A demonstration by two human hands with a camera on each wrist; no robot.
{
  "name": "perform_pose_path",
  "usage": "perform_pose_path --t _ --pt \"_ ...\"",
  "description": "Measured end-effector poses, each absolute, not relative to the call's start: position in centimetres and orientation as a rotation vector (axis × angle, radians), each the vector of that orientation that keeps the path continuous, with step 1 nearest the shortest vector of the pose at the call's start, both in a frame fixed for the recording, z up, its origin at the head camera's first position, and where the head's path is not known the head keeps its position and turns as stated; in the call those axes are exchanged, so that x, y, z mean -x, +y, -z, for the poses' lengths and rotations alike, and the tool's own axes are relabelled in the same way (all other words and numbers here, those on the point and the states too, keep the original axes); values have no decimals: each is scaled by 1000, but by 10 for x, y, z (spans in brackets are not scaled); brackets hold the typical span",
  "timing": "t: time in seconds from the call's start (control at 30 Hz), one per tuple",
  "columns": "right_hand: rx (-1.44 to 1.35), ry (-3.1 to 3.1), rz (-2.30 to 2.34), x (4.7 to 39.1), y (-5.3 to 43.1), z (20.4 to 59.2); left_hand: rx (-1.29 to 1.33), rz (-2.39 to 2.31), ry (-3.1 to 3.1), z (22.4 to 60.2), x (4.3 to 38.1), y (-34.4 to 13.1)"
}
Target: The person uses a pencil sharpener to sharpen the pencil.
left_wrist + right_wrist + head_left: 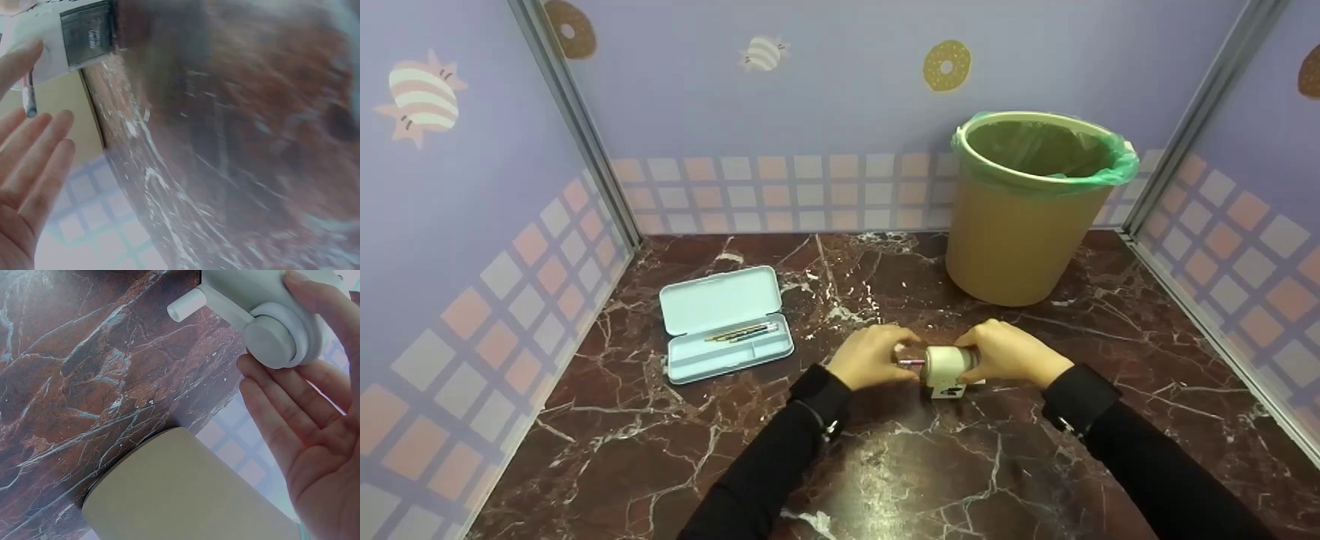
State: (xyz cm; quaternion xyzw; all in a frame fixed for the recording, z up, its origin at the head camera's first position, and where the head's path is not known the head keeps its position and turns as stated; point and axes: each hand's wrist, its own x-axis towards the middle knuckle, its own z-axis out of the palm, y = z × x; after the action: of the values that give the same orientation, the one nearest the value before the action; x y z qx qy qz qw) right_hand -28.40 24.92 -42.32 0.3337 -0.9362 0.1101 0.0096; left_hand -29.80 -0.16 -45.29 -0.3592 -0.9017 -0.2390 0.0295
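A white hand-crank pencil sharpener (949, 365) stands on the dark marble-patterned table, a pencil (911, 363) sticking out of its left side. My right hand (1011, 351) holds the sharpener's body from the crank side, thumb on one side and fingers on the other. In the right wrist view the crank handle (187, 305) points away from that hand. My left hand (874, 355) is around the pencil's outer end. The left wrist view shows its fingers (48, 152) loosely spread beside the pencil (29, 95), with the thumb near the sharpener's face.
An open light-blue pencil case (727, 360) lies to the left, several pencils (742, 332) inside. Behind the right hand stands a tan trash bin (1012, 232) lined with a green bag (1117, 169). Patterned walls (825, 97) enclose the table at the back and sides.
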Motion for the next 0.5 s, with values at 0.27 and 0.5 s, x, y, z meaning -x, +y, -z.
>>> perform_pose_path --t 0.27,0.5 --pt "-1026 -2928 -361 284 253 425 1090 763 -2630 466 295 -12" --pt "-1017 -2951 -392 284 252 426 1091 706 -2580 470 293 -6"
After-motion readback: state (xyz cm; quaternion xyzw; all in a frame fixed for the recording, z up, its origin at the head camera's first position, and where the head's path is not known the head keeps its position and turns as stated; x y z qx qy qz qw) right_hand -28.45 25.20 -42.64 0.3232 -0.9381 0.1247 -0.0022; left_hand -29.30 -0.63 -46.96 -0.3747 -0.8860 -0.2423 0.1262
